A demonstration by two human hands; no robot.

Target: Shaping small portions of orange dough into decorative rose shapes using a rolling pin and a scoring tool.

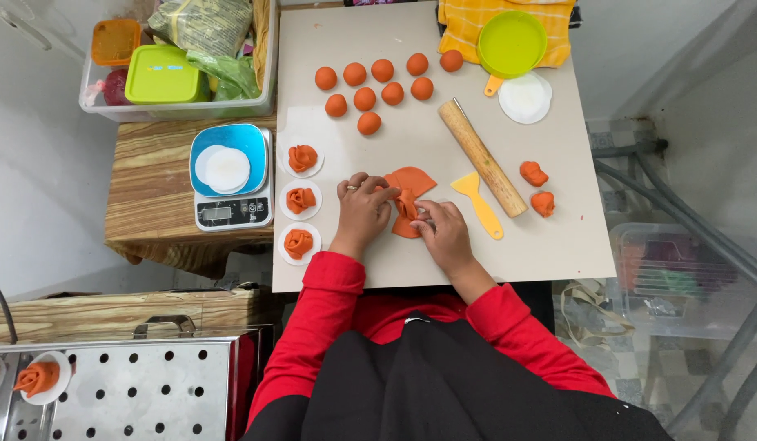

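Observation:
My left hand [364, 211] and my right hand [445, 235] both press on flat orange dough rounds [412, 181] overlapped on the beige board [550, 245]. The fingers of both hands pinch and fold the near part of the dough between them. A ring sits on my left hand. Three finished orange dough roses [301, 199] rest on small white paper rounds just left of my left hand. Several orange dough balls [382, 86] lie at the far side of the board.
A wooden rolling pin [482, 157] and yellow scraper [479, 201] lie right of my hands, with two dough lumps [538, 186] beyond. A scale [230, 175] carries white papers. A green lid [511, 42], storage bin [178, 61] and perforated metal tray [142, 384] stand around.

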